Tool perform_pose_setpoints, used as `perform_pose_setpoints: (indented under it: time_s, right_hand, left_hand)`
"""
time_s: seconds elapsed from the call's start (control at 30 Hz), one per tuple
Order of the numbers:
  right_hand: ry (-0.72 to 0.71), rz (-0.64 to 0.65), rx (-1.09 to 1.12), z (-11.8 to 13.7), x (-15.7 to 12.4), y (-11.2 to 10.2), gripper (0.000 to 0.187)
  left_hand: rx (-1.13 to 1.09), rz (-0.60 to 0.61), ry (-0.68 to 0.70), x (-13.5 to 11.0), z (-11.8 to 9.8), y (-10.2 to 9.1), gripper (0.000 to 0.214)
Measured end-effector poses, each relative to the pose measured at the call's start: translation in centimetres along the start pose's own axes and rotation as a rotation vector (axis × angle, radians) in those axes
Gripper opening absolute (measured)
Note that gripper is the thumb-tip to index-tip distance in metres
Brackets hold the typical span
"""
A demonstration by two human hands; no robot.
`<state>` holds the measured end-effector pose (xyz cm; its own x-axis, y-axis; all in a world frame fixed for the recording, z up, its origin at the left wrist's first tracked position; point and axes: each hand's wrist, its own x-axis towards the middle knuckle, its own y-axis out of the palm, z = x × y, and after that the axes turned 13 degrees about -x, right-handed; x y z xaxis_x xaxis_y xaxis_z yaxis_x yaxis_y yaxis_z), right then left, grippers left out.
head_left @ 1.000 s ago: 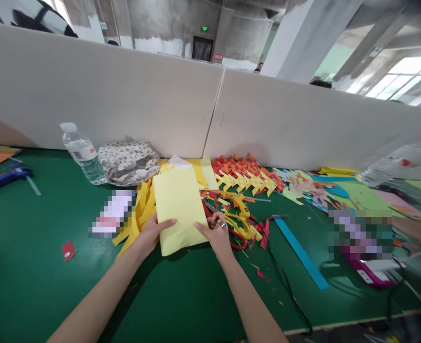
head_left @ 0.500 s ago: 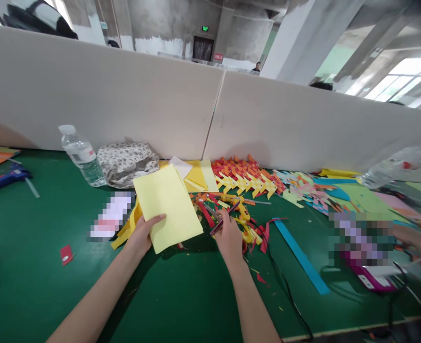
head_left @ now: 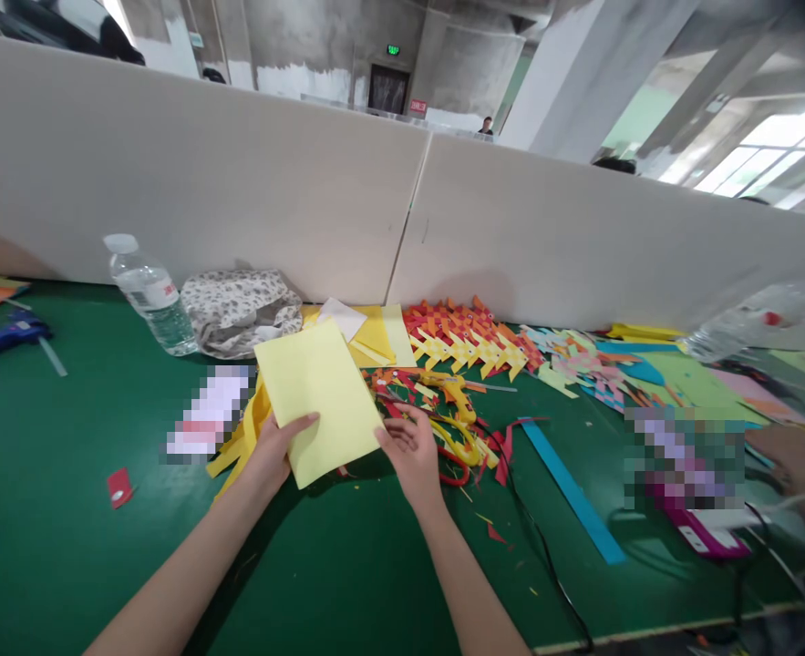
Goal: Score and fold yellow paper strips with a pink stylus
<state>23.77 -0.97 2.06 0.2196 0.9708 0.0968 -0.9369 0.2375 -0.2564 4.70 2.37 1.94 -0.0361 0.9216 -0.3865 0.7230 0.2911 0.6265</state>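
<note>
Yellow paper sheet (head_left: 324,387) held above green tabletop (head_left: 347,574), approx. centre. L hand (head_left: 275,453): closed on sheet's lower L edge, thumb on upper face, other fingers mostly hidden. R hand (head_left: 412,448): at sheet's lower R edge, thumb tip at margin, other fingers part-curled; cannot tell if it pinches the paper. Yellow paper strips (head_left: 239,439) lie just L of sheet. Near R hand: yellow glue gun (head_left: 458,394) & yellow loop handle (head_left: 471,446). Beyond, twd. partition (head_left: 293,191): woven paper pieces (head_left: 467,342), red-orange & yellow. Blue paper strip (head_left: 572,492) lies R, apart from hands.
</note>
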Motion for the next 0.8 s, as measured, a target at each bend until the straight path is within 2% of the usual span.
perform_pose_setpoints:
  time_s: [0.1, 0.23, 0.3, 0.37, 0.4, 0.47, 0.53, 0.63, 0.7, 0.8]
  right_hand:
    - [0.043, -0.049, 0.065, -0.3, 0.0, 0.5, 0.045]
    - [0.097, -0.268, 0.207, -1.0, 0.8, -0.2, 0.046]
    - [0.12, -0.349, 0.25, -1.3, 1.2, -0.9, 0.044]
    - [0.117, -0.38, 0.256, -1.5, 1.6, -1.5, 0.042]
    - [0.11, -0.378, 0.248, -1.5, 1.7, -1.7, 0.042]
    - [0.091, -0.341, 0.218, -1.4, 1.9, -2.1, 0.043]
    - [0.069, -0.279, 0.169, -1.3, 1.9, -2.3, 0.043]
    - [0.016, -0.186, 0.074, -1.1, 1.9, -2.4, 0.04]
    - [-0.006, -0.151, 0.032, -1.1, 1.9, -2.4, 0.039]
    - [-0.011, -0.15, 0.021, -1.1, 1.9, -2.4, 0.039]
  left_hand:
    - [0.016, 0.016, 0.038, 0.0, 0.6, 0.1, 0.053]
    - [0.131, 0.082, 0.065, -0.9, 2.0, 0.3, 0.049]
    - [0.187, 0.196, 0.001, -1.6, 2.6, 0.3, 0.049]
    - [0.122, 0.344, -0.05, -2.1, 2.4, 0.2, 0.053]
    - [0.086, 0.386, -0.06, -2.2, 1.8, 0.1, 0.056]
    - [0.013, 0.385, -0.045, -2.0, 0.1, -0.2, 0.062]
    - [-0.049, 0.302, -0.002, -1.5, -2.3, -0.7, 0.07]
    - [0.012, 0.27, -0.018, -0.5, -5.2, -1.5, 0.078]
    - [0.093, 0.262, -0.017, 0.1, -6.1, -2.1, 0.072]
    - [0.326, 0.208, 0.065, 0.7, -5.9, -2.7, 0.061]
